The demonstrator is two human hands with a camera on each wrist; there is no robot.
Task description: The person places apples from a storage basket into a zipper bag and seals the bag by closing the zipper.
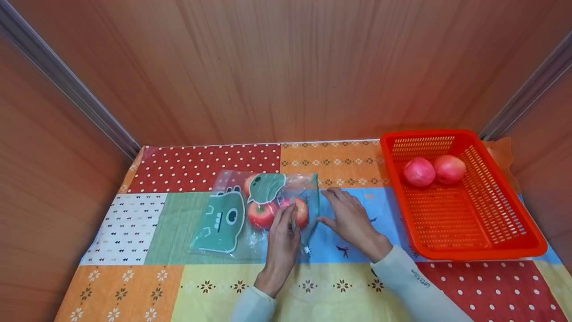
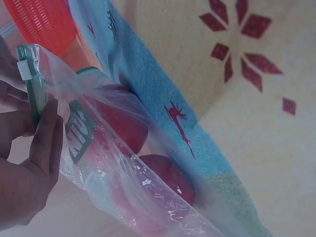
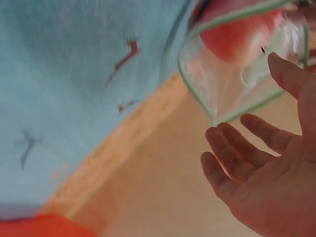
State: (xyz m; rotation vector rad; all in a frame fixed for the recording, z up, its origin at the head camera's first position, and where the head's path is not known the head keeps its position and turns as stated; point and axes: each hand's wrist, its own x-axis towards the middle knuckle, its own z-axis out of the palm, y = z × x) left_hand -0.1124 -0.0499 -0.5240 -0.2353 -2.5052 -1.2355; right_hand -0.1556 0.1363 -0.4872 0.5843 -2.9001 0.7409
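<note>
Clear zip bag (image 1: 239, 223) lies on the tabletop (image 1: 241, 290), apples (image 1: 261, 216) inside, mouth facing the R hand (image 1: 351, 219). L hand (image 1: 282, 243) pinches the mouth's green rim (image 1: 315, 190); R hand is spread, fingertips v. close to a mouth corner, can't tell if touching. Main risk: mouth gapes in the R wrist view, so if L pinch slips or bag tips that way, an apple could prob. roll out. Film looks thin + slack: a hard tug might drag the lot, and film may snag in the slider (image 2: 24, 70) if edges meet crooked. Basket (image 1: 447, 219) w/ 2 other fruit (image 1: 450, 169) sits well apart, so knock risk low
</note>
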